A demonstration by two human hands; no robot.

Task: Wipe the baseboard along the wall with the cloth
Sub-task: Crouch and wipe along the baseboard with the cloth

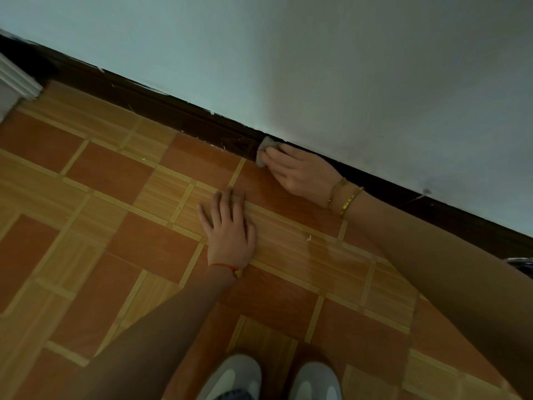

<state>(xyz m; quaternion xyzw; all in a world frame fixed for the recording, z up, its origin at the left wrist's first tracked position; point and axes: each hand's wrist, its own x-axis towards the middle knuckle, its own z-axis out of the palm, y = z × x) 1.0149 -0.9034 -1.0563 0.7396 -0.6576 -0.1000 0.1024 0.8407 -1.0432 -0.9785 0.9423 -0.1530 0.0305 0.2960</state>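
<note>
Two hands in view; right hand [300,171] holds a small grey cloth [266,151] under its fingers, pressed against the dark baseboard [184,114] where it meets the pale wall [317,67]; whether the fingers curl round the cloth cannot be told from this angle; two gold bangles [344,196] on that wrist. Left hand [227,226] lies flat on the orange and tan tiled floor [115,197], fingers spread, holding nothing; red string bracelet [223,266] at its wrist. Grey-and-white shoes [271,379] at near edge; white moulding [17,82] far left.
</note>
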